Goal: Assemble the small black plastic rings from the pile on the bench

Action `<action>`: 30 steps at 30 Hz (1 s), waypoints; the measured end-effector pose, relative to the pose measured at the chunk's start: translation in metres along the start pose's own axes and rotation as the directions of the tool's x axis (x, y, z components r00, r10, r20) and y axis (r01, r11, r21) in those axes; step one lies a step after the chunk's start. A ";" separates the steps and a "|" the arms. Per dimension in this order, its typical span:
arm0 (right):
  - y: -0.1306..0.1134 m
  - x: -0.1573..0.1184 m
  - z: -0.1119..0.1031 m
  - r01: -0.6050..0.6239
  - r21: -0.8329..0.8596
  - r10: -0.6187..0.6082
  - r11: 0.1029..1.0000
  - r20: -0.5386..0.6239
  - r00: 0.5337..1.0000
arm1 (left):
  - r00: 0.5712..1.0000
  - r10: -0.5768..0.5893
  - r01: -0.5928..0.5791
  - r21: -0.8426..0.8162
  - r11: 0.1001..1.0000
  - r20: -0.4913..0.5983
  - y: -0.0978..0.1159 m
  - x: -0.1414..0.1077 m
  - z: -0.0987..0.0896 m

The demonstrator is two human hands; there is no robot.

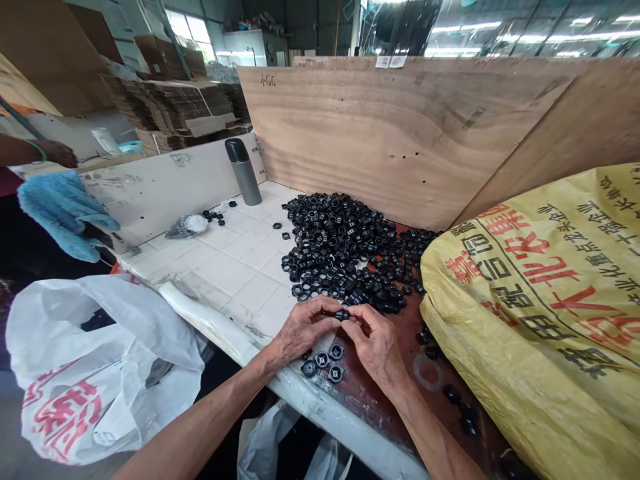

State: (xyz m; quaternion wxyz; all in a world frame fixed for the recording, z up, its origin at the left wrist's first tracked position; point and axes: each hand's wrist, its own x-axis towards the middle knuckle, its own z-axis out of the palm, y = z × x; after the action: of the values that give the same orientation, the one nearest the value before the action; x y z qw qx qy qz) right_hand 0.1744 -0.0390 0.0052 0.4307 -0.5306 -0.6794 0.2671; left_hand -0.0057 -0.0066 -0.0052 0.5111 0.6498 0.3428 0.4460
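black part (343,315), sm., partly hidden; l. hand (306,325) & r. hand (374,337) grip pinched on it

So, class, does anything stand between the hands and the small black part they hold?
Nothing visible does: the left hand and right hand both grip the black part directly; the heap of black rings lies beyond it.

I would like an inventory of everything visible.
Rings: many, black, heaped centrally
Round pieces: at least four, black, front
Table: one, white and red, beneath
Flask: one, grey-black, back left
Small bag: one, clear, left of flask
Printed bag: one, white, lower left
Sack: one, yellow, right
Wooden boarding: uncounted, tan, behind rings
Cardboard: uncounted, brown, back left
Cloth: one, blue, left
Co-worker's hand: one, left
Held piece: one, black, centre
Left hand: one, on held piece
Right hand: one, on held piece
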 end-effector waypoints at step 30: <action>0.006 -0.001 0.004 0.158 -0.114 -0.168 0.981 -0.078 0.983 | 0.999 -0.041 0.043 -0.120 0.992 0.018 0.001 0.001 0.004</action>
State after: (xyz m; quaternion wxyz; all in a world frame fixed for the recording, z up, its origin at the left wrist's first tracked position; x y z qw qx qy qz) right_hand 0.1734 -0.0379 -0.0020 0.4511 -0.5067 -0.7146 0.1705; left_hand -0.0020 -0.0076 -0.0045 0.5612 0.6139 0.3249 0.4502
